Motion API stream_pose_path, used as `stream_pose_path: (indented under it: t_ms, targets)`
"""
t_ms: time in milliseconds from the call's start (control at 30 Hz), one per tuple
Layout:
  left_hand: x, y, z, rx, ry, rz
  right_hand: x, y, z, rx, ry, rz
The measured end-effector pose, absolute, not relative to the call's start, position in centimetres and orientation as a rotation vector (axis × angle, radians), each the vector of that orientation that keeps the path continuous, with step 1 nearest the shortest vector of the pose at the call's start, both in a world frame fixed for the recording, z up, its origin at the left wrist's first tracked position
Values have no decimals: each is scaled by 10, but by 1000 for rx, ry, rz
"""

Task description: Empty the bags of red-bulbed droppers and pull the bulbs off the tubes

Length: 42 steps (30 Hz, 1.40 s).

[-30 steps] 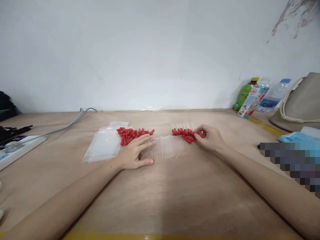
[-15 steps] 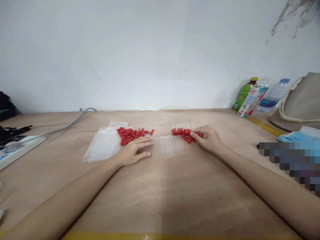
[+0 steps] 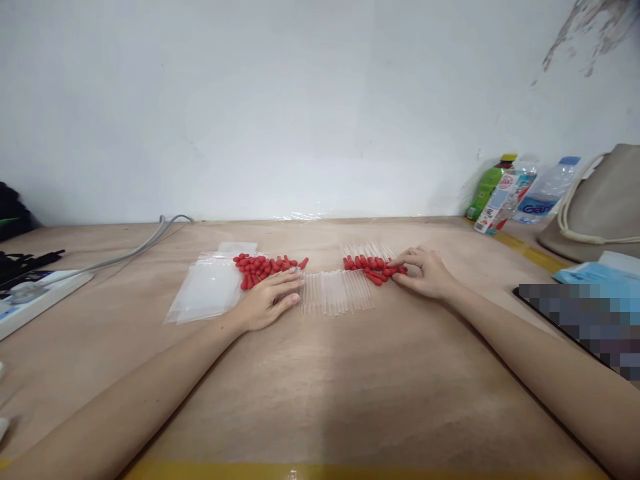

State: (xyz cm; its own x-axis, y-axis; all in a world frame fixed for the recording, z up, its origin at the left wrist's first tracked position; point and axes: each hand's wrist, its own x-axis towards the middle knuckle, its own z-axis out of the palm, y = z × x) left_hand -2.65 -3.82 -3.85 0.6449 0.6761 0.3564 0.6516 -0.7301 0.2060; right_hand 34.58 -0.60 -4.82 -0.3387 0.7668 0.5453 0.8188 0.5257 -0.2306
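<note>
Clear thin dropper tubes (image 3: 335, 293) lie side by side in a row on the wooden table. My left hand (image 3: 267, 299) rests flat over the left end of that row, fingers stretched out. Just beyond it is a heap of red rubber bulbs (image 3: 260, 268). At the right, more red bulbs (image 3: 367, 263) form a line, with pale slender tubes (image 3: 367, 249) reaching away behind them. My right hand (image 3: 423, 272) is at the right end of this line, thumb and fingers apart around a few bulbs, which it partly hides.
Clear plastic bags (image 3: 205, 293) lie left of the heap. A power strip (image 3: 45, 297) with a grey cable is at far left. Bottles (image 3: 543, 193), a carton (image 3: 503, 203), a beige bag (image 3: 595, 200), a blue mask (image 3: 595, 283) and a dark flat blurred-out object (image 3: 575, 320) are at right.
My right hand's fingers have spread from a pinch on a red bulb, and the hand has shifted slightly right, baring more bulbs. My left hand has hardly moved.
</note>
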Motion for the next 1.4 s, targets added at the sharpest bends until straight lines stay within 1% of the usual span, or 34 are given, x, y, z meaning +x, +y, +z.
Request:
stream_pose_path:
  t_ms: [400,567,667,800,867,933,1100,1200,1300,1400]
  targets:
    - [-26,-39,-38,2826,1132,668,340,-2,-51,-1228,-1847,78]
    - [-26,-39,-40,2861,1146,762,323,-14,-45,-1231,-1616,-28]
    - [-23,-39,-41,2877,1201,876,308,-22,-44,-1213,-1508,-69]
    - [-12,-41,-41,2953,1307,1156,284,-33,-51,-1124,-1629,-53]
    - [-4,-44,-39,3027,1331,1241,272,-38,-54,-1037,-1733,-49]
    - [4,-47,-35,3121,1309,1245,261,-43,-56,-949,-1827,-57]
    - [18,-51,-32,3295,1211,1092,247,-48,-55,-816,-1999,-67]
    - [20,-49,-36,3353,1129,1097,246,-49,-55,-769,-2034,-83]
    - [21,-46,-40,3398,1044,1116,245,-51,-54,-782,-2049,-96]
    - [23,-45,-41,3439,972,1165,241,-53,-51,-853,-2066,-194]
